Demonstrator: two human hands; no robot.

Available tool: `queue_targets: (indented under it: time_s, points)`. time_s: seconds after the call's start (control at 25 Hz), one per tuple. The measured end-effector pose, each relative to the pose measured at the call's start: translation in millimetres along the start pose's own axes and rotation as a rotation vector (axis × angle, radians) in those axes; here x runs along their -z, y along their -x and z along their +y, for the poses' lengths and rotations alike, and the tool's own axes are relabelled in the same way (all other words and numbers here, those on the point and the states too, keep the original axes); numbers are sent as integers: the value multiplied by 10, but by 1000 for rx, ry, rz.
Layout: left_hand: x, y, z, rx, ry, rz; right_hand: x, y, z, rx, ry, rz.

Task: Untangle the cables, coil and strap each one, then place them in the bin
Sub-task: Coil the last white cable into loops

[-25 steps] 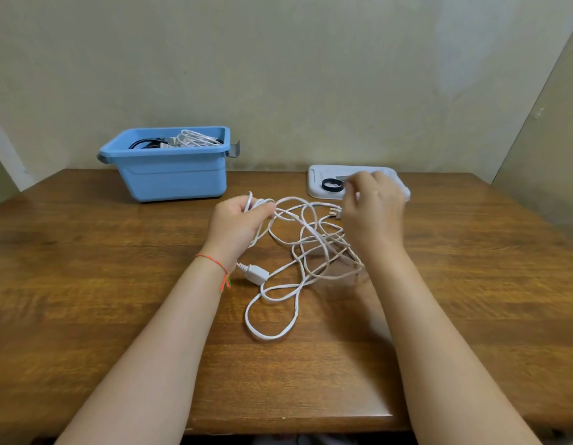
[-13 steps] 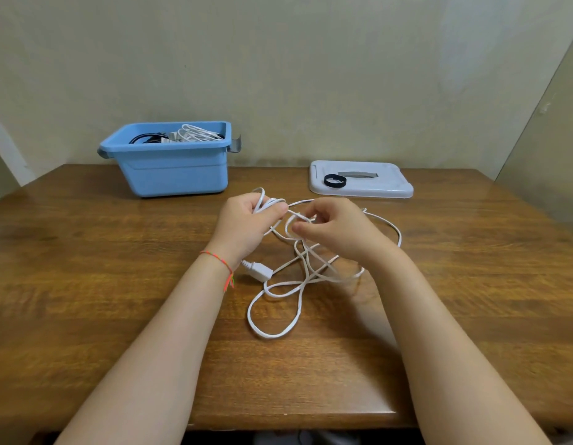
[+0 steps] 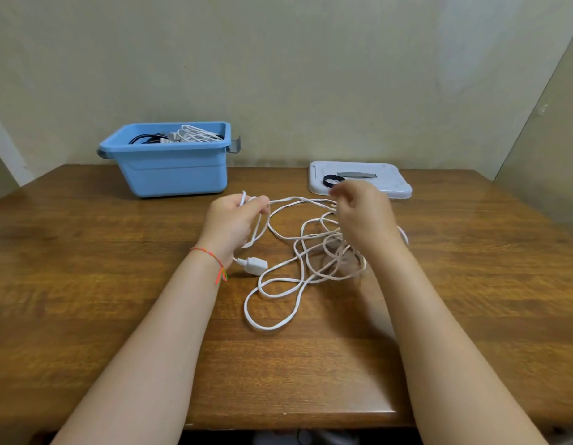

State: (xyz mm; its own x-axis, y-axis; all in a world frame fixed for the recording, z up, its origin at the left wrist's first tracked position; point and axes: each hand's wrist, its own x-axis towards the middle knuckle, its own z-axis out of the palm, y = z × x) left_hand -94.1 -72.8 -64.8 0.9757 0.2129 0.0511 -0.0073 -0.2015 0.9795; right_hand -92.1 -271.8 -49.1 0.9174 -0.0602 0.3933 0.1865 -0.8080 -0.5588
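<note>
A long white cable [image 3: 288,274] lies in loose tangled loops on the wooden table [image 3: 86,284]. My left hand [image 3: 233,223] grips a few gathered loops of it, and its white plug [image 3: 254,264] hangs just below my wrist. My right hand [image 3: 363,216] pinches a strand of the same cable, stretched between the two hands above the tangle. The blue bin [image 3: 172,168] stands at the back left and holds coiled white and black cables [image 3: 195,134].
A pale grey lid [image 3: 391,184] lies flat at the back right, with a black strap ring [image 3: 333,180] and a grey strip on it. Walls close off the back and the right side. The table's front edge runs below my forearms.
My right hand has moved away from my left hand to the right and back, drawing a strand of cable taut between them. The left hand keeps its hold on the loops.
</note>
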Motion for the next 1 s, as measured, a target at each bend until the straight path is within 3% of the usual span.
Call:
queue_targets:
  time_s: [0.08,0.16,0.32,0.44,0.52,0.64,0.8,1.0]
  points:
    - [4,39,28,-18,75,-136,-84,73,-135,63,-325,-136]
    - [37,43,46,25,241,-234,-166,106,-157,105,-325,-227]
    - [151,60,53,141,509,-587,-58,32,-69,-31,-681,-145]
    - [152,143,73,187,457,-804,-30,40,-64,-67,-587,-29]
    - [135,150,96,221,485,-801,-60,70,-103,-79,-519,-70]
    - [121,145,102,233,641,-784,-40,115,-182,-146,-658,-286]
    - [100,127,76,239,787,-791,-73,145,-181,-65,-700,-523]
    - [66,119,125,302,806,-607,-44,110,-151,-8,-819,-391]
